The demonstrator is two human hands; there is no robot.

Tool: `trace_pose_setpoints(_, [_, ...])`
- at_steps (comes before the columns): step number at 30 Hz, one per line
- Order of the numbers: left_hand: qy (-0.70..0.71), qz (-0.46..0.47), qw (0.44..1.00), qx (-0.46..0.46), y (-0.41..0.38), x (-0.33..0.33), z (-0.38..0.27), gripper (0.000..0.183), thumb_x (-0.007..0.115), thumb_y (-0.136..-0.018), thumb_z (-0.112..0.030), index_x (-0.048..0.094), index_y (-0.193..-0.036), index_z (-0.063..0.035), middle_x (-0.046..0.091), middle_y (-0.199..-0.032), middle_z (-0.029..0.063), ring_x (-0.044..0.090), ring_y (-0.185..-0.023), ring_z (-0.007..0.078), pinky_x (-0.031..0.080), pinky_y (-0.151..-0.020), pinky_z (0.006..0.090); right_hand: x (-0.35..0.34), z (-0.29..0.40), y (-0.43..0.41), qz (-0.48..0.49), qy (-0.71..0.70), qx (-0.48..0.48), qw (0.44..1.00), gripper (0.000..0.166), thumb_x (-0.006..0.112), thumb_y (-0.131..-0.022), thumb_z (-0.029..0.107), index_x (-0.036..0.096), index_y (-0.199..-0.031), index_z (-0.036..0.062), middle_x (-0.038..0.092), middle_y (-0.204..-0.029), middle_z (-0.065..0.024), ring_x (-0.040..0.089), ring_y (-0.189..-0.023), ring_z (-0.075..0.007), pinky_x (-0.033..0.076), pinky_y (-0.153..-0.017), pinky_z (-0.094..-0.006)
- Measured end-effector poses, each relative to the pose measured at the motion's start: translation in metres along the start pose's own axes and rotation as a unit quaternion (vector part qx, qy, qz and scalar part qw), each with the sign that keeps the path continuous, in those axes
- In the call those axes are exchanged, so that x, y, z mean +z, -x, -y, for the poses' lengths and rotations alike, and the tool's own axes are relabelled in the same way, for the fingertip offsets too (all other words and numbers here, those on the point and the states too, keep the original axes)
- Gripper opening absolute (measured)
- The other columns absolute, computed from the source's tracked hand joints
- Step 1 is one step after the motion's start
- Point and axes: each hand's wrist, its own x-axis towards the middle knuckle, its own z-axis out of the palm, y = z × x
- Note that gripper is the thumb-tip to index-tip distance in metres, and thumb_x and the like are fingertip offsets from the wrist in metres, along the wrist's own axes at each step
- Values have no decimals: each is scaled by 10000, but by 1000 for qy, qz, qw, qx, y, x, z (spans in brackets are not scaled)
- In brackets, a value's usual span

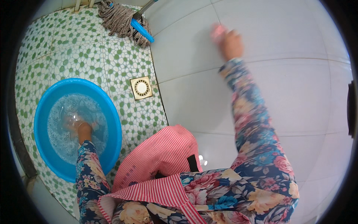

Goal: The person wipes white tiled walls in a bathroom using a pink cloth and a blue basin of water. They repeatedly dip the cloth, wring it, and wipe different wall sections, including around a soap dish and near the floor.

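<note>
My right hand grips a pink sponge or cloth against the pale tiled wall; motion blurs both, so the exact kind of the pink thing is unclear. My left hand reaches into a blue plastic basin that stands on the floor at the left. Foamy, soapy water fills part of the basin. The fingers of that hand are under the water, and whether they hold anything is hidden.
Pebble-patterned green and white tiles cover the floor. A square brass-coloured floor drain lies between basin and wall. A string mop with a blue clamp rests at the far corner. My red-striped apron bulges out in front.
</note>
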Motion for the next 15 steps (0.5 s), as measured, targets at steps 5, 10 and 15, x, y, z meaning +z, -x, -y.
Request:
trace_pose_setpoints(5, [28,16,995,97,-21,31,10,313,583,-837,-288,684,-1010,-47,619,-1120,183,556,-1094,336,430,-929,474,-5,93,124,280,-146,-115,942,150,572,-809,128,598,-950,83,558,-974,-107,559,-954,-291,541,-688,-397])
trace_pose_setpoints(10, [28,-69,978,193,-27,53,22,218,577,-833,-195,721,-833,-31,690,-907,176,662,-847,318,519,-784,414,-42,-24,56,105,-51,-59,991,108,502,-882,162,595,-905,113,559,-966,-102,567,-876,-301,523,-690,-432])
trace_pose_setpoints(15, [-4,-171,964,204,-10,41,25,196,557,-831,-141,715,-806,-27,685,-873,188,660,-799,345,521,-736,416,-76,-168,0,-115,16,99,988,237,635,-794,272,642,-986,132,609,-989,-101,598,-897,-338,520,-677,-467])
